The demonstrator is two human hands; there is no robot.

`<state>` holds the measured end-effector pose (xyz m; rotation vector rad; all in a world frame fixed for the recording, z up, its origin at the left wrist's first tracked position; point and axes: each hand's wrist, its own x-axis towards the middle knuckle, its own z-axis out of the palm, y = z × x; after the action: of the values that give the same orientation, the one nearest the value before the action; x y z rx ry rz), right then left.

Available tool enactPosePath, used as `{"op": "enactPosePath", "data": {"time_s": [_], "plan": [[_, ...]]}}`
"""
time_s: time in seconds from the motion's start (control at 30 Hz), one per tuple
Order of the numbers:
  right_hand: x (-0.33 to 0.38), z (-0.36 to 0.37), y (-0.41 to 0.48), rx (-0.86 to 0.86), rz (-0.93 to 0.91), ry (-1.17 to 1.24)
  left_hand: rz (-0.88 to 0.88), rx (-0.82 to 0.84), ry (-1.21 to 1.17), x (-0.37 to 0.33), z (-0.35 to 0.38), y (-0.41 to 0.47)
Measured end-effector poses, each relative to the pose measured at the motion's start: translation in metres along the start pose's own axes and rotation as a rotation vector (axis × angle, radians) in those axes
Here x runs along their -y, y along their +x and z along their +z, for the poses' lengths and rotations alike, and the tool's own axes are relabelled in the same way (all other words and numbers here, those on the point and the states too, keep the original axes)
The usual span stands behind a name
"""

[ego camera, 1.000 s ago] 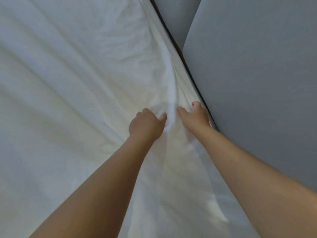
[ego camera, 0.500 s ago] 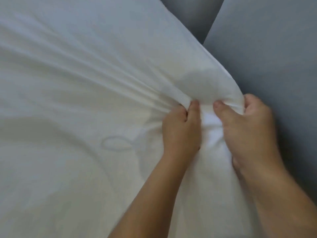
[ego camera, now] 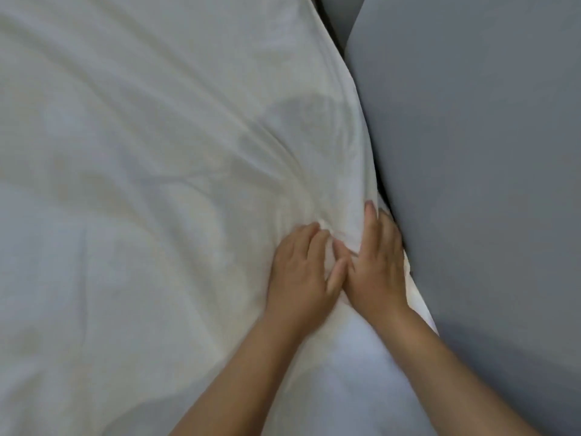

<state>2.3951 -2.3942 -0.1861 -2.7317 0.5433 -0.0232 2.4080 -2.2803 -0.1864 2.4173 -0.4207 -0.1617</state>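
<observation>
Setting: a bed shown from above, butted against a grey padded panel on the right, with a narrow dark gap between them.

Item 1: white sheet. It is spread over the bed and creased in long folds that run toward its right edge, where it bunches beside the gap.

Item 2: left hand. It rests on the sheet just inside the edge, its fingers bent down into a gathered fold and holding it, though blur softens the detail.

Item 3: right hand. It touches the left hand, its fingers nearly straight and close together, pressing the sheet's edge toward the gap and holding nothing.

Risk: the folds look taut, so the edge could spring back out of the gap if the left hand lets its fold go too soon. The bunched cloth could also be tucked in as a lump, leaving the creases set across the bed. The straight fingers might get wedged against the panel.
</observation>
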Motion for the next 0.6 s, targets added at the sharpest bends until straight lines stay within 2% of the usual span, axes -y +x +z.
{"op": "enactPosePath", "data": {"time_s": [0.07, 0.13, 0.23, 0.3, 0.33, 0.4, 0.5, 0.6], "plan": [[-0.018, -0.008, -0.050, 0.042, -0.064, -0.159, 0.063, 0.087, 0.146, 0.002, -0.003, -0.039], [-0.036, -0.016, -0.095, 0.103, -0.074, -0.208, 0.137, 0.205, 0.215, 0.004, -0.006, -0.077], [-0.051, -0.027, -0.134, 0.163, 0.022, -0.174, 0.307, 0.378, 0.255, 0.015, -0.019, -0.126], [-0.048, -0.033, -0.153, 0.278, 0.154, -0.120, 0.460, 0.449, 0.281, 0.026, -0.031, -0.154], [-0.043, -0.035, -0.164, 0.305, 0.174, -0.103, 0.539, 0.456, 0.308, 0.032, -0.038, -0.163], [-0.029, -0.038, -0.195, 0.296, 0.086, -0.086, 0.618, 0.384, 0.351, 0.040, -0.048, -0.172], [-0.019, -0.033, -0.252, 0.298, -0.084, -0.084, 0.490, 0.282, 0.287, 0.018, -0.050, -0.169], [-0.040, -0.026, -0.284, 0.360, 0.010, -0.135, 0.439, 0.287, 0.128, -0.014, -0.050, -0.177]]}}
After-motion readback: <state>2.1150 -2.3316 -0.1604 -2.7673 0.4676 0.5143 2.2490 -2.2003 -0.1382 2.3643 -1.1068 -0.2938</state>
